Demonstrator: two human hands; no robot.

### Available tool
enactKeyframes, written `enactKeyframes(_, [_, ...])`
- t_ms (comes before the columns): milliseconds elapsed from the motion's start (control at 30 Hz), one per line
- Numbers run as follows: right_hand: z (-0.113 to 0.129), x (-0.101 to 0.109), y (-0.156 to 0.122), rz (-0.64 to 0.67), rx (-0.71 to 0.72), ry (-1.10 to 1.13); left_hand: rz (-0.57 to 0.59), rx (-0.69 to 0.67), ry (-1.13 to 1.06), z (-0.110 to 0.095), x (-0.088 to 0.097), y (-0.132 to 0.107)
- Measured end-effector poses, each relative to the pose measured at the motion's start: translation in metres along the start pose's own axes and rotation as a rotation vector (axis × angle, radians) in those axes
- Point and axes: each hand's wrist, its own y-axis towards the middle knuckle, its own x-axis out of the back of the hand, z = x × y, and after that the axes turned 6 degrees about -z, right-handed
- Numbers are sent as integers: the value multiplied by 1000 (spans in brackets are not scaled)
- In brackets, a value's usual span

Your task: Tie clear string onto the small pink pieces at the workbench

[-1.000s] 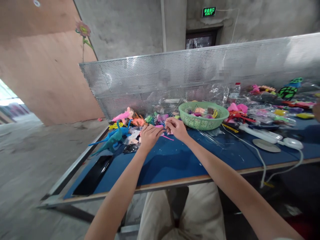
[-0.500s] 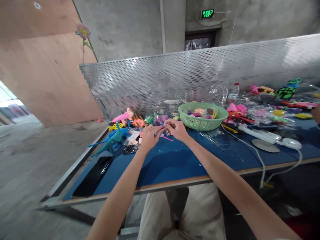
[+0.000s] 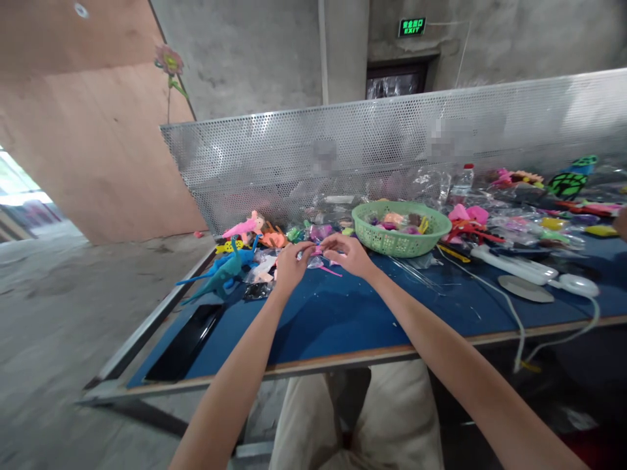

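Observation:
Over the blue tabletop [image 3: 333, 326], my left hand [image 3: 294, 262] and my right hand [image 3: 349, 254] meet fingertip to fingertip. Both pinch a small pink piece [image 3: 317, 250] between them; its exact kind is too small to tell. Just below the fingers a thin pink strip [image 3: 330, 270] lies on the table. Left of my left hand are a clear bag with pale pieces [image 3: 264, 269] and a teal long-necked dinosaur figure [image 3: 223, 274]. Beyond my right hand stands a green plastic basket [image 3: 399, 245] with colourful pieces inside.
A black tray-like sheet [image 3: 185, 343] lies at the table's left end. To the right are a white corded tool [image 3: 514, 264], a grey oval plate [image 3: 526, 288], thin wires [image 3: 416, 274] and a bottle [image 3: 463, 183]. A perforated metal panel [image 3: 274, 150] borders the back.
My fingertips have shifted, and the pink piece now shows between them. Both hands stay in nearly the same place; the whole view has moved slightly.

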Motion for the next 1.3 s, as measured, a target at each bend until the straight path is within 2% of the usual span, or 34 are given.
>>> enactKeyframes(133, [1, 1, 0, 90, 118, -157, -18, 81, -72, -1, 0, 2])
enactKeyframes(333, [2, 3, 2, 95, 198, -298, 22, 185, -212, -3, 0, 3])
enactKeyframes(600, [1, 3, 3, 63, 280, -422, 76, 154, -266, 1, -4, 1])
enactKeyframes(767, [7, 3, 2, 45, 300, -478, 85, 116, -239, -6, -2, 1])
enactKeyframes(933, [12, 4, 3, -37, 295, -472, 94, 98, -235, -18, 0, 0])
enactKeyframes(1067, [9, 5, 4, -148, 211, -437, 123, 159, -381, -21, 1, 0])
enactKeyframes(1167, [5, 5, 5, -180, 152, -395, 166, 217, -503, -20, -1, 1])
enactKeyframes(1233, [4, 6, 5, -195, 165, -395, 196, 285, -600, -20, -1, 1])
enactKeyframes(1300, [5, 7, 4, -213, 251, -436, 224, 363, -685, -21, -1, 2])
